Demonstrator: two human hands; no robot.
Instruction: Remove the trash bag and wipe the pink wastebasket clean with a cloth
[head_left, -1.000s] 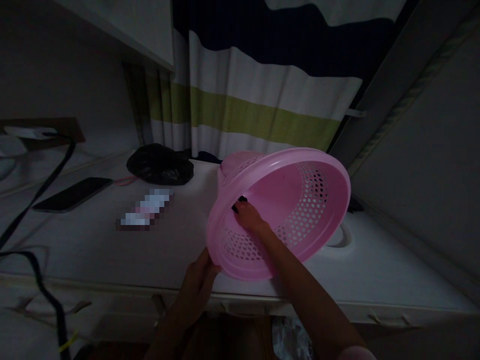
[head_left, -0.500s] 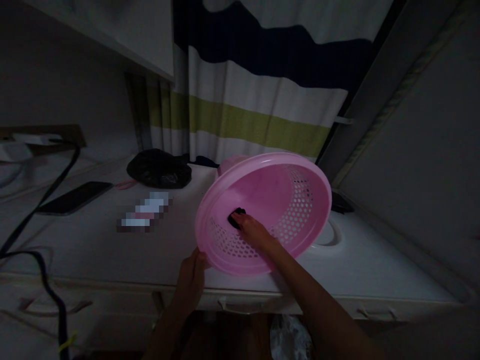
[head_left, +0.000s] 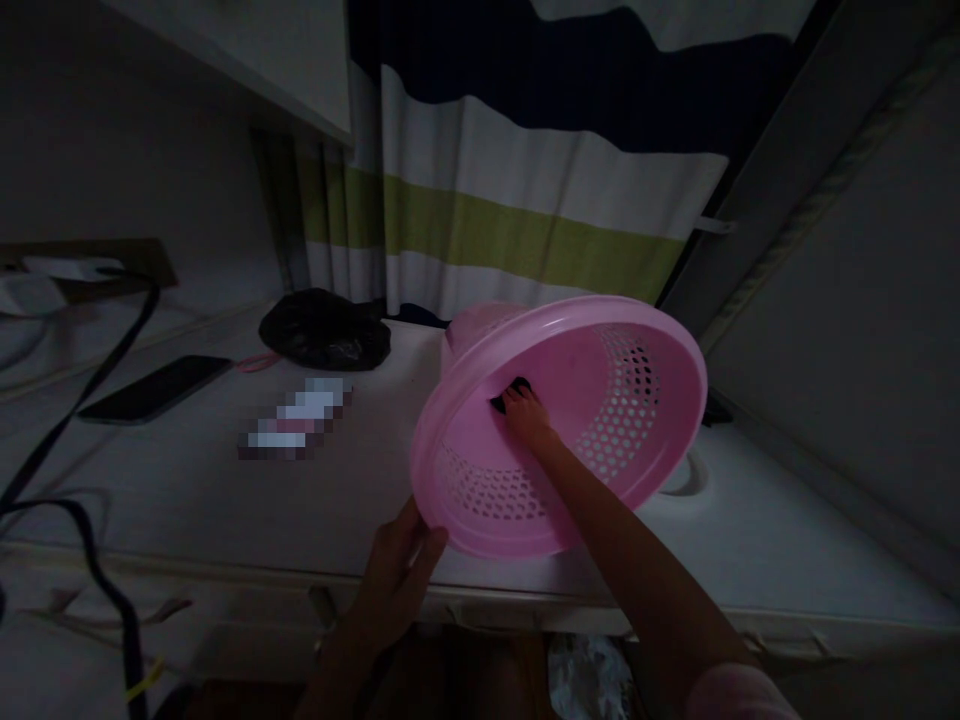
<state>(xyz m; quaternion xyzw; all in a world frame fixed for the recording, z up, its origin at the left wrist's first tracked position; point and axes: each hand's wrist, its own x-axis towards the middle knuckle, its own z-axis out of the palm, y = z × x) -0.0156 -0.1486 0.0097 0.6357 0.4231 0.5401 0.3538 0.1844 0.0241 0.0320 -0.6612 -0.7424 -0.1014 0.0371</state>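
Observation:
A pink perforated plastic basket (head_left: 615, 400) is tipped on its side over the white surface, its mouth turned toward me. My left hand (head_left: 397, 580) grips its near rim from below. My right hand (head_left: 525, 412) reaches deep inside the basket, fingers closed on a small black thing (head_left: 512, 388) against the basket's bottom. What that black thing is cannot be made out in the dim light.
On the white surface (head_left: 225, 500) lie a black phone (head_left: 154, 388), a blurred packet (head_left: 296, 420) and a black bag (head_left: 326, 330). A black cable (head_left: 82, 540) crosses at the left. A striped curtain (head_left: 525, 200) hangs behind. A recessed handle (head_left: 686, 475) shows at the right.
The basket swung slightly left and back right again. My right hand moved deeper and higher inside the basket with the black thing. My left hand kept hold of the rim.

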